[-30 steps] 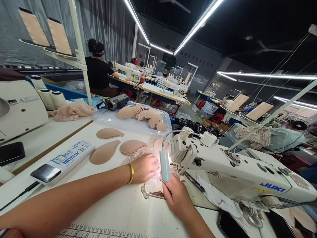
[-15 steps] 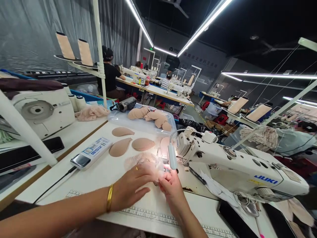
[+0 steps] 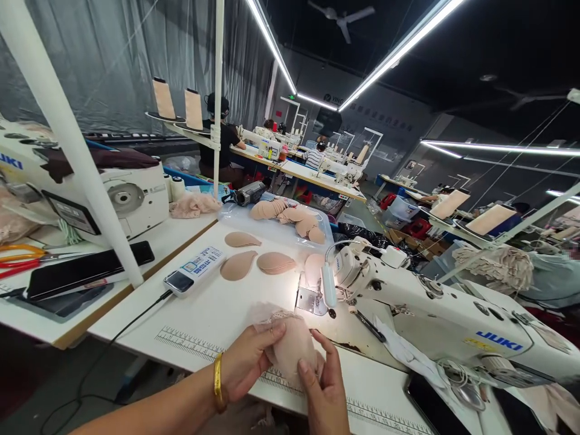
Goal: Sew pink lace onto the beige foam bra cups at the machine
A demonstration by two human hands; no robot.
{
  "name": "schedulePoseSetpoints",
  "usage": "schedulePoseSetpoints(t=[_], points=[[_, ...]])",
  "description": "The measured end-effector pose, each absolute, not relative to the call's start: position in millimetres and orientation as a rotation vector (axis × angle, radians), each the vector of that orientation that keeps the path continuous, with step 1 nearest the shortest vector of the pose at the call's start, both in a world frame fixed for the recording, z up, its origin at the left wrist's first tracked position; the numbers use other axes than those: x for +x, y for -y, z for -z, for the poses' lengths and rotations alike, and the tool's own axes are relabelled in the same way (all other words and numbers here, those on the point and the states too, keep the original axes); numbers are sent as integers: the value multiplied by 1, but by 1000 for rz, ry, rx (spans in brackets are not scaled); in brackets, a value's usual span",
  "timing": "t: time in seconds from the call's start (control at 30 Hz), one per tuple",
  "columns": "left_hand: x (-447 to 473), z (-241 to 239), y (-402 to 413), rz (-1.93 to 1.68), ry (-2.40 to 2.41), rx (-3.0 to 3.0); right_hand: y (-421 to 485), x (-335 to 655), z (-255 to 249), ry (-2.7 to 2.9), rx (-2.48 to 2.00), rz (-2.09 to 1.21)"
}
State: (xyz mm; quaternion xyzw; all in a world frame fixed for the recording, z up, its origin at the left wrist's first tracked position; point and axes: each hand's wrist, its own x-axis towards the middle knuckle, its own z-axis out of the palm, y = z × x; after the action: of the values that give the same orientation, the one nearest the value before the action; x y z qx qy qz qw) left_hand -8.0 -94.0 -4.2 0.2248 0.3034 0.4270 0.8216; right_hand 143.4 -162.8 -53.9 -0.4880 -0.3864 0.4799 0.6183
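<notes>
Between my hands is a beige bra cup covered in sheer lace fabric (image 3: pixel 292 350), held up in front of the sewing machine (image 3: pixel 435 314). My left hand (image 3: pixel 249 359) pinches its left edge between thumb and fingers. On the other side, my right hand (image 3: pixel 324 377) grips it with the thumb on the front and the fingers behind. The lit needle plate (image 3: pixel 312 301) lies beyond the cup, apart from it. Several teardrop-shaped beige pads (image 3: pixel 276 263) rest on the table behind my hands.
A clear plastic tray (image 3: pixel 235 217) at the back holds more pads and a camcorder (image 3: pixel 250 193). Left of the pads lies a white power bank (image 3: pixel 194 270) with a cable. A ruler strip (image 3: pixel 190 343) runs along the front. Phones lie at right.
The fabric came away from the needle area toward me, and both hands now hold it raised near the table's front. My view swung left.
</notes>
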Motion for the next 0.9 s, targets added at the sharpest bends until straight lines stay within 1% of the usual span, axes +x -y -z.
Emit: schedulePoseSetpoints(t=[0.13,0.27,0.37,0.5,0.67,0.9], points=[[-4,4,95,-892,-637,320,162,147,53,863,-1165,-1018],[0,-2,96,-941,-672,554,168,144,52,997,-1180,-975],[5,-7,98,-877,-647,619,163,148,38,976,-1172,-1077],[10,-10,98,-903,-597,539,150,156,26,735,-1091,-1258],[16,-7,90,-1003,-669,457,148,158,41,663,-994,-1268],[24,0,89,-1033,-713,533,146,161,47,660,-1027,-1227]])
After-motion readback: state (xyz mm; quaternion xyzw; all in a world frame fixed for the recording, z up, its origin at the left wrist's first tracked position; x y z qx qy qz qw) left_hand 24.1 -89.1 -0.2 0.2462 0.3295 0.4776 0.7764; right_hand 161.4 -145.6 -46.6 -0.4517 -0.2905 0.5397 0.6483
